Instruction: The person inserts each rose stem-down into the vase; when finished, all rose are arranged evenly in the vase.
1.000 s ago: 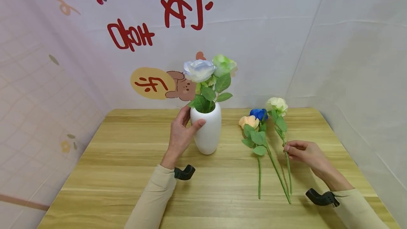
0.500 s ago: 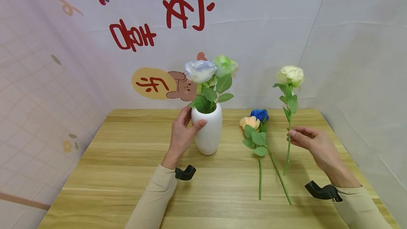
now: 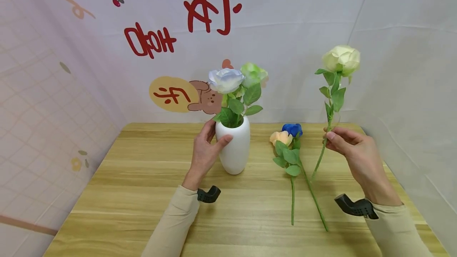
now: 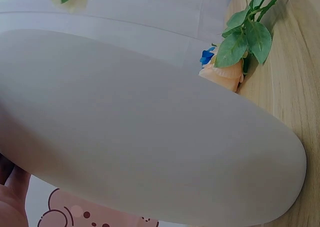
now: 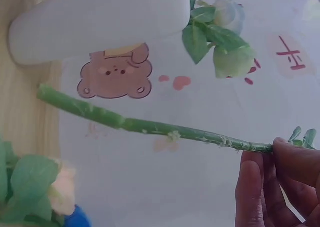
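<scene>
My left hand [image 3: 207, 146] grips the upper side of a white vase [image 3: 233, 152], thumb in front and fingers around its left side. The vase stands upright on the table with a pale blue-white rose [image 3: 226, 80] and a green-white rose [image 3: 252, 73] in it. To the right, my right hand [image 3: 357, 154] pinches the stem of a cream rose [image 3: 341, 59] between thumb and fingers. That flower is held upright above the table, its bare green stem [image 5: 165, 129] pointing down in the right wrist view. The vase fills most of the left wrist view.
Between the vase and my right hand, a peach rose [image 3: 281, 138] and a blue rose [image 3: 292, 129] lie on the wooden table [image 3: 150, 177], stems toward me. A white printed backdrop [image 3: 292, 50] stands behind the table and along both sides.
The cream rose has been lifted off the table by my right hand and raised upward, its bloom now well above the tabletop. My left hand and the vase have stayed in place.
</scene>
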A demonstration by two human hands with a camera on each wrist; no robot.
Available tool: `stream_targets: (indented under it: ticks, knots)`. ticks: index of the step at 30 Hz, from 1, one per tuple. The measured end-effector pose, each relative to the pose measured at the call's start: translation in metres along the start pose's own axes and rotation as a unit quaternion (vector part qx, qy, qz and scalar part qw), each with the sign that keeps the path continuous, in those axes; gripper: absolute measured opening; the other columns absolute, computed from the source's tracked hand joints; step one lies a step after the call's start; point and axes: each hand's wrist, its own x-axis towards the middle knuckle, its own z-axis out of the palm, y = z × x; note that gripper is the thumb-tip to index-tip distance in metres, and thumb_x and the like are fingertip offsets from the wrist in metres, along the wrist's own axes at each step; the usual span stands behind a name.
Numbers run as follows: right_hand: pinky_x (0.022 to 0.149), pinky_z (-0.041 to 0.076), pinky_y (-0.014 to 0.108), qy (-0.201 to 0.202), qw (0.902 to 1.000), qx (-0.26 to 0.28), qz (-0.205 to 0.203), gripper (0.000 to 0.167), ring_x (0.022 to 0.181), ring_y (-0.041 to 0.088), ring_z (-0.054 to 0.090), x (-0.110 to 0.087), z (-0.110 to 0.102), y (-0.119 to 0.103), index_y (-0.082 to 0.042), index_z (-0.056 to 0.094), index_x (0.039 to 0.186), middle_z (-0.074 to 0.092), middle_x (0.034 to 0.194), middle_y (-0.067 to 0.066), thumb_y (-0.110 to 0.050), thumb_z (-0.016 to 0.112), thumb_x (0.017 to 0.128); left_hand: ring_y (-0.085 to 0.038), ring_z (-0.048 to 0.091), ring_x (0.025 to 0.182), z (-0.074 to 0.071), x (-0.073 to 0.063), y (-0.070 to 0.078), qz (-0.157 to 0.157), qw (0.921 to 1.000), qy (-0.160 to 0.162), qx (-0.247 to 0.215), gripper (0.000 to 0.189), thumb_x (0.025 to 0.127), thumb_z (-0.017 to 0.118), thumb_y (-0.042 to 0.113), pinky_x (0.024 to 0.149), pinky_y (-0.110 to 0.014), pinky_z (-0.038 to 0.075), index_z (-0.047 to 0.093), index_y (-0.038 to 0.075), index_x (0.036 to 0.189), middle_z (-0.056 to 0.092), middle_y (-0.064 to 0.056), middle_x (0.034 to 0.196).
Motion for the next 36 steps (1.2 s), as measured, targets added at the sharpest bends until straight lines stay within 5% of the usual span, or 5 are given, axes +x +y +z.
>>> stream_targets:
  ticks: [8, 21, 36]
  knots:
    - [0.085, 0.061, 0.025, 0.010, 0.9977, 0.059, -0.031, 0.016, 0.092, 0.016, 0.074, 0.007, 0.021, -0.014, 0.006, 0.072, 0.113, 0.076, 0.111, 0.007, 0.003, 0.068, 0.098, -0.026, 0.050, 0.142, 0.000, 0.001, -0.001, 0.006, 1.0000, 0.000, 0.000, 0.102, 0.079, 0.073, 0.072, 0.117, -0.031, 0.039, 0.051, 0.002, 0.149, 0.054, -0.016, 0.150]
    - [0.083, 0.062, 0.028, 0.012, 0.9802, 0.179, -0.083, 0.015, 0.088, 0.022, 0.074, 0.021, 0.055, -0.029, 0.013, 0.072, 0.109, 0.075, 0.109, 0.015, 0.011, 0.063, 0.097, -0.025, 0.050, 0.141, 0.000, 0.001, -0.001, 0.007, 1.0000, 0.003, 0.006, 0.100, 0.079, 0.073, 0.072, 0.117, -0.030, 0.039, 0.052, 0.002, 0.148, 0.054, -0.016, 0.149]
    - [0.082, 0.063, 0.030, 0.030, 0.9774, 0.177, -0.112, 0.014, 0.083, 0.021, 0.074, 0.033, 0.094, -0.042, 0.012, 0.074, 0.107, 0.076, 0.106, 0.016, 0.007, 0.070, 0.095, -0.024, 0.051, 0.140, 0.001, -0.001, 0.000, 0.002, 0.9999, 0.004, 0.010, 0.099, 0.080, 0.073, 0.072, 0.117, -0.031, 0.040, 0.051, 0.004, 0.149, 0.055, -0.014, 0.149]
